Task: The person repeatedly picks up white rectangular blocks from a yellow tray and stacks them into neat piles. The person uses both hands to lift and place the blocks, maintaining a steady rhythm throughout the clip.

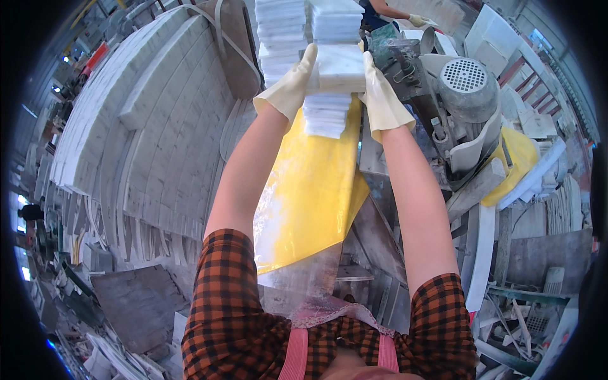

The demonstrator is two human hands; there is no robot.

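Observation:
My left hand [292,85] and my right hand [382,95], both in cream rubber gloves, reach far forward with thumbs pointing away from me. Between them is a short stack of white marble tiles [342,68], gripped at its left and right sides. The fingers are mostly hidden behind the stack's edges. Just below it in the picture shows a lower pile of thin white tiles [326,115] on a yellow sheet [310,183]. Taller tile stacks rise beyond my hands, one at the left [278,31] and one further right [335,19].
Large piles of grey-veined stone strips [171,120] stand at my left. On my right sits a dusty machine with a round-vented motor [465,82], close to my right forearm. A co-worker's gloved hand [418,21] shows at the far right. Boards and offcuts [139,307] lie low left.

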